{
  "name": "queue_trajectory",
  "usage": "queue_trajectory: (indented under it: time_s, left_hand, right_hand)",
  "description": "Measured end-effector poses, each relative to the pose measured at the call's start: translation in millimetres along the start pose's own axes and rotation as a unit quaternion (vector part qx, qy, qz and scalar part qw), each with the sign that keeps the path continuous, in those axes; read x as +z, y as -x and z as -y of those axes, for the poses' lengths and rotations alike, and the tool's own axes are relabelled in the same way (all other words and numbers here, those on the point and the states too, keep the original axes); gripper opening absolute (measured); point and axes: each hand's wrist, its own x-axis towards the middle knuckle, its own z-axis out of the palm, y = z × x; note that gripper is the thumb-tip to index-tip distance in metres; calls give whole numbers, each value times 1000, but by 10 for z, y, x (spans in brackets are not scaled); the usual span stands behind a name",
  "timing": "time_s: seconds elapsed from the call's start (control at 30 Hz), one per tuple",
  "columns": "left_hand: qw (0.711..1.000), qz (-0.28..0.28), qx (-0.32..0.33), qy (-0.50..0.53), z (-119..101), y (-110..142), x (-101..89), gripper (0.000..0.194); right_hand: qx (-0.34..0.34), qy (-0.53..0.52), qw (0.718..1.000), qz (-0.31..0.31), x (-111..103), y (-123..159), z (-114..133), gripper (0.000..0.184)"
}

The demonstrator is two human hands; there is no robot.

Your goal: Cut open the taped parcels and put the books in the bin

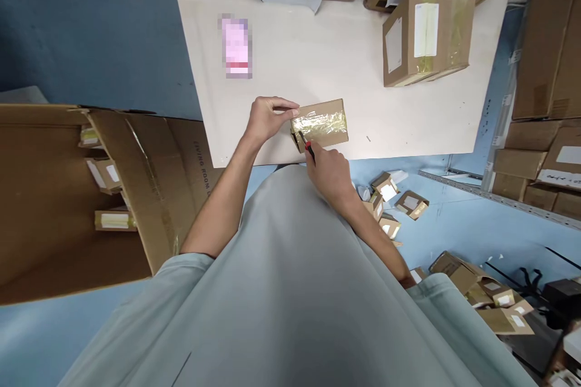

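A small cardboard box (321, 123) lies near the table's front edge, with shiny clear tape across its top. My left hand (269, 118) grips its far left corner, thumb on top and fingers along the far side. In my right hand (330, 172), closed at the box's near side, is a slim tool (308, 146) with a red and black handle. Its thin dark tip touches the taped top near the left end. Whether it is a cutter or a screwdriver, I cannot tell. The near left corner of the box looks dark and slightly parted.
Taped boxes (426, 39) stand at the right of the white table (308, 48), and larger boxes with paper signs line its back. A blurred pink item (236, 47) lies at left. A big open carton (136, 175) flanks me; small boxes (412, 204) litter the floor at right.
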Motion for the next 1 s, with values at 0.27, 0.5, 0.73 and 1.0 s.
queue_trajectory:
  time_s: [0.27, 0.5, 0.73, 1.0]
  left_hand:
    - [1000, -9, -12, 3, -3, 47, 24, 28]
    - [1000, -15, -14, -4, -5, 68, 40, 26]
    - [1000, -8, -6, -5, -29, 122, 23, 24]
    - [995, -28, 58, -81, -121, 213, 154, 22]
  right_hand:
    - [-74, -35, 996, -30, 80, -321, -75, 46]
    - [-104, 0, 994, -25, 112, -433, 60, 42]
    - [-74, 47, 995, 44, 282, -102, -10, 55]
    - [-27, -25, 998, -58, 126, 102, -689, 54]
